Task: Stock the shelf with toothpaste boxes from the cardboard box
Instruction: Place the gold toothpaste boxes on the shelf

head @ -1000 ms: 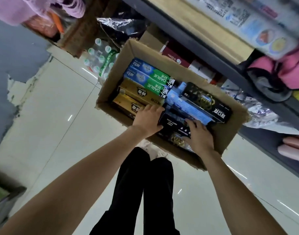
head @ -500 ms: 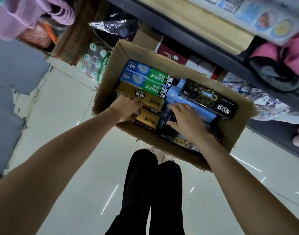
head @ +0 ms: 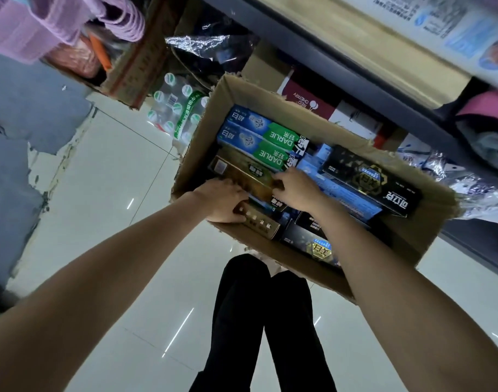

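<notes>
Left hand (head: 223, 200) curled over gold box (head: 260, 222); right hand (head: 297, 188) pinching second gold box (head: 242, 174) beyond the fingertips, inside carton (head: 406, 236). Shelf (head: 341, 75) beyond. Possible risk: slick boxes sliding from shallow grips.

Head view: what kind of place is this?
Probably a small shop aisle: a cardboard box of toothpaste boxes on the tiled floor, a goods shelf above, shrink-wrapped bottles stacked nearby.
</notes>
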